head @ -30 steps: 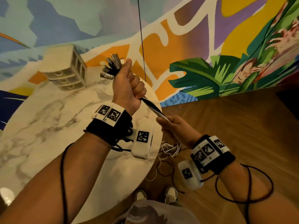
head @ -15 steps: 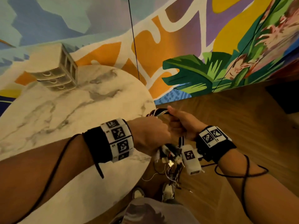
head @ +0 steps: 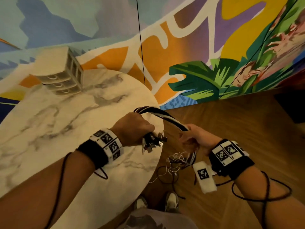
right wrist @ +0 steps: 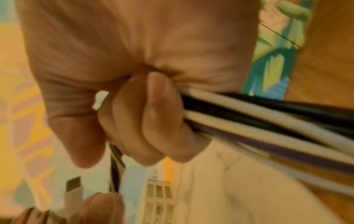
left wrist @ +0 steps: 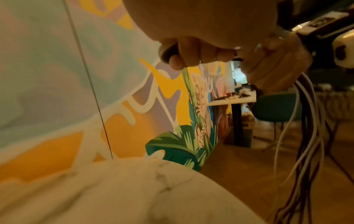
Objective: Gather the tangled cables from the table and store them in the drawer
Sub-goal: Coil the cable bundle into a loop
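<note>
- Fingers of the left hand [head: 135,128], at frame centre, curl tight round the cables [head: 166,119] near their plugs [head: 155,142]; the plugs stick out below the fist.
- Right hand [head: 191,138], just right of centre, grips the same bundle further along, fingers wrapped round it in the right wrist view.
- Between the fists the cables arch upward; loose ends [head: 178,160] dangle below the right hand over the floor [head: 231,129].
- Judged step: folding the bundle into a compact loop. Bring the right fist to the left, then gather the dangling ends so nothing trails.
- Drawer unit [head: 64,78] sits at upper left on the table [head: 49,121], its drawers apparently closed; one hand must come free to open one.
</note>
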The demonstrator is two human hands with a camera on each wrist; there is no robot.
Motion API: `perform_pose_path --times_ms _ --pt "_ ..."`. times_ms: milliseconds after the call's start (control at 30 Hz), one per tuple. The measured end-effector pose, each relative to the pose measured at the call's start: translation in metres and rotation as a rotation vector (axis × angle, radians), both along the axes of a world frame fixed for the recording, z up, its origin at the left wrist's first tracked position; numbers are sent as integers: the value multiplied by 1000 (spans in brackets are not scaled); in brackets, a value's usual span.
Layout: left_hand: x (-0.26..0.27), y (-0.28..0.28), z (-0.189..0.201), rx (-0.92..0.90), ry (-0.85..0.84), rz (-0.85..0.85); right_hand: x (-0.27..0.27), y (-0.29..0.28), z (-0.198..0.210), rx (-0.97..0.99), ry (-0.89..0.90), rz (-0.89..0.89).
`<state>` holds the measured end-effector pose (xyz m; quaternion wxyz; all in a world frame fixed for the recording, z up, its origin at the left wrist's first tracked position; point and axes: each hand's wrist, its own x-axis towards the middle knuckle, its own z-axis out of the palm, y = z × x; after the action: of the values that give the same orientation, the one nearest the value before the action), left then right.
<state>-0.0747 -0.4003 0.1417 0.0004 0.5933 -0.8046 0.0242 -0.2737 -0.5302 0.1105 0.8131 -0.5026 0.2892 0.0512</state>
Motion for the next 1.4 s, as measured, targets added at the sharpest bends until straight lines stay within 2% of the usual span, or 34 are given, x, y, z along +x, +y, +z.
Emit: perform_pose_path --times_ms 67,100,133,167,200,233,267,300,367,433,567,667,733,767,800,867,933,1067,1167,1233,1300,1400 --pt "-6 4 -22 -253 116 5 8 9 -1 150 -94 -76" --pt "-14 7 -29 -333 242 75 14 14 1 216 -149 -87" --pt "-22 7 -26 -383 480 205 21 19 5 256 -193 -79" --pt "-31 6 -22 -425 776 417 27 23 9 274 -214 -66" --pt "-40 3 -16 -347 1116 601 34 27 13 275 -210 -51" --pt "-46 0 -13 -259 1472 712 41 29 15 276 -182 -31" --pt "-49 -4 -9 -203 1674 741 47 31 18 261 -141 2" --pt "-48 -8 -5 -153 1773 768 52 33 21 222 -97 47" --pt "-45 -10 3 -29 1713 798 62 38 26 97 -24 139" --pt "-40 -10 6 17 1748 849 69 43 30 9 9 167" --pt "-35 -11 3 -206 1668 902 76 47 37 -164 44 109" --pt "-26 -16 -5 -374 1594 969 70 51 32 -677 184 134" --pt "-29 -17 -4 -446 1615 972 67 58 25 -880 195 67" --pt "-32 -17 -4 -453 1649 960 66 59 24 -867 175 -2" --pt "-36 -16 -3 -432 1673 950 65 58 26 -758 147 -100" --pt "-36 -11 -5 -323 1699 892 66 50 36 -388 76 -295" --pt "-38 -7 -6 -184 1690 778 64 40 47 -74 3 -367" --pt "-44 -8 6 5 1717 671 66 34 52 208 -100 -301" --pt "-32 -10 7 71 1713 645 67 38 47 411 -212 -130" --pt "-26 -11 12 136 1725 645 68 43 43 489 -272 8" --pt "-23 -13 18 164 1755 704 74 47 40 465 -264 51" --pt "-22 -14 23 104 1860 723 80 53 42 233 -150 31"
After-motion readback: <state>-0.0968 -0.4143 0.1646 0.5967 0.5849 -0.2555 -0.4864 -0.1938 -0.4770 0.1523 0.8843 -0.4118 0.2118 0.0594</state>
